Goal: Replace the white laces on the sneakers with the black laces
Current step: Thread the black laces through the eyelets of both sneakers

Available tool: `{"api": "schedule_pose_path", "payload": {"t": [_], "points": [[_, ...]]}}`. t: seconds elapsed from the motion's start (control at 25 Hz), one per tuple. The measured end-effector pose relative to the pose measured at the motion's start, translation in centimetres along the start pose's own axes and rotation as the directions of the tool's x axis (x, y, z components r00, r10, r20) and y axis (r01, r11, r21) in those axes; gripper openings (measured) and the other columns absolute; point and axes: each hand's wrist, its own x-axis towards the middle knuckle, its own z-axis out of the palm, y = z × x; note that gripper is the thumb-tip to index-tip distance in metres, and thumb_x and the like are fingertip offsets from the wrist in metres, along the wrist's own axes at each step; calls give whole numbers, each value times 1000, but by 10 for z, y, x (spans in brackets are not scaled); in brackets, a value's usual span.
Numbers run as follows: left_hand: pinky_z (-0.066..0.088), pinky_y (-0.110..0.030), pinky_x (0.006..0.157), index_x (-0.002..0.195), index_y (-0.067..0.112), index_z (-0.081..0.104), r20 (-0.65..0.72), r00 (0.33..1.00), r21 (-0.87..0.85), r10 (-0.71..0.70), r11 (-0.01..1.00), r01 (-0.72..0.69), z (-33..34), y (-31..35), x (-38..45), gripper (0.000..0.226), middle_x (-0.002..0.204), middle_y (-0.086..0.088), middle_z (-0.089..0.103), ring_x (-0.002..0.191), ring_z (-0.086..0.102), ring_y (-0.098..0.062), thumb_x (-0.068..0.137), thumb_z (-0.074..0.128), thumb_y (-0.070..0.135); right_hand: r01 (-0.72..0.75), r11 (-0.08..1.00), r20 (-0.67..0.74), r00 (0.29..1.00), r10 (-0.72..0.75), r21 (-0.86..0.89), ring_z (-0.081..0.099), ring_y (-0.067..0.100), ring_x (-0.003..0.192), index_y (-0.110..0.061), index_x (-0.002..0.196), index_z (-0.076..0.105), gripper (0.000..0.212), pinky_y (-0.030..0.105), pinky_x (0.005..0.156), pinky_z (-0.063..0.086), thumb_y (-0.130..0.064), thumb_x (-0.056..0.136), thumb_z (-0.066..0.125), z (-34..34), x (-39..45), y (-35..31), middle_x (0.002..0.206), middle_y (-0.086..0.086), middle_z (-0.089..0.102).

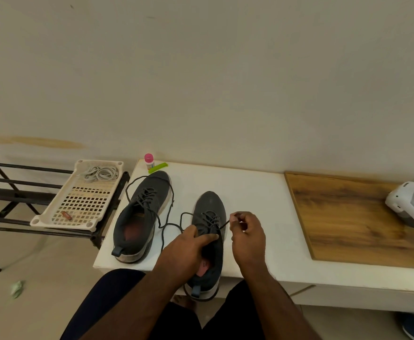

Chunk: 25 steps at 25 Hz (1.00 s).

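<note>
Two dark grey sneakers stand on a white table [250,192]. The left sneaker [142,214] carries a black lace with long loose ends. The right sneaker [209,217] overhangs the table's front edge, partly laced in black. My left hand [191,246] grips this shoe at its tongue and collar. Beside the shoe's right side, my right hand [246,231] pinches the tip of the black lace [223,225], which runs taut to the upper eyelets. The white laces [100,173] lie bundled in a white perforated tray [78,204] to the left.
The tray sits on a black metal rack [5,190] left of the table. A pink-capped bottle [149,161] and a green clip [158,167] stand at the table's back edge. A wooden board [348,217] and a white device [411,204] lie to the right.
</note>
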Motion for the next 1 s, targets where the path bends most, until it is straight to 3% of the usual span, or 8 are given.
{"api": "schedule_pose_path", "payload": {"t": [0.08, 0.2, 0.32, 0.44, 0.56, 0.68, 0.84, 1.0], "points": [[44, -25, 99, 144, 46, 40, -19, 1000, -20, 7, 1000, -8, 0, 0, 0, 48, 137, 0, 43, 119, 51, -16, 99, 50, 37, -58, 995, 34, 998, 55, 84, 63, 6, 92, -27, 103, 64, 7, 29, 80, 55, -24, 99, 60, -1, -2, 6, 101, -12, 66], [44, -22, 97, 142, 44, 45, -31, 999, -66, 8, 998, -10, 1, 0, -1, 44, 136, 1, 45, 118, 52, -15, 100, 46, 31, -128, 990, 222, 965, 137, -57, 64, 2, 95, -29, 114, 69, 18, 30, 89, 56, -27, 96, 64, 6, -2, 14, 105, -17, 68], [43, -21, 94, 142, 43, 46, -51, 999, -76, -3, 997, -1, 0, 0, -1, 43, 134, 1, 46, 116, 53, -15, 100, 44, 30, -45, 991, 164, 984, 65, -128, 64, 1, 89, -27, 102, 74, 13, 26, 88, 53, -28, 97, 63, 9, 1, 4, 99, -11, 73], [43, -24, 98, 142, 41, 46, -42, 999, -81, -25, 996, 22, -2, 1, 0, 45, 137, 1, 45, 120, 52, -16, 100, 47, 28, 9, 1000, -27, 1000, -8, 14, 64, 3, 89, -33, 98, 68, 8, 22, 81, 51, -28, 97, 63, 0, 1, -5, 96, -12, 71], [43, -23, 99, 141, 41, 48, -48, 999, -106, -22, 994, 16, -1, 2, 0, 43, 138, 2, 45, 120, 52, -14, 101, 45, 26, -31, 999, 106, 994, 33, -24, 64, -2, 88, -35, 101, 67, 9, 7, 73, 47, -29, 94, 67, -2, -3, 0, 97, -19, 68], [42, -21, 98, 140, 43, 48, -49, 998, -120, -29, 992, 22, 1, 1, 0, 43, 136, 1, 46, 117, 53, -14, 102, 43, 26, -25, 994, 211, 976, 47, -105, 63, -3, 85, -32, 96, 69, 8, 6, 73, 46, -25, 96, 65, 5, -5, 4, 89, -22, 66], [45, -24, 99, 140, 43, 48, -51, 998, -131, -35, 991, 28, 0, -2, -1, 43, 138, 2, 44, 119, 53, -15, 100, 44, 25, 39, 994, -74, 997, -31, 103, 63, -5, 85, -26, 94, 68, 7, 7, 74, 48, -21, 95, 65, -1, -3, -11, 91, -18, 67], [44, -20, 95, 140, 42, 48, -46, 998, -137, -40, 990, 34, 1, 0, -1, 42, 134, 3, 46, 115, 53, -13, 101, 43, 27, -55, 998, 133, 989, 60, -37, 64, -1, 90, -34, 100, 66, 11, 6, 70, 45, -25, 94, 67, 3, -6, -1, 98, -21, 67]]}}
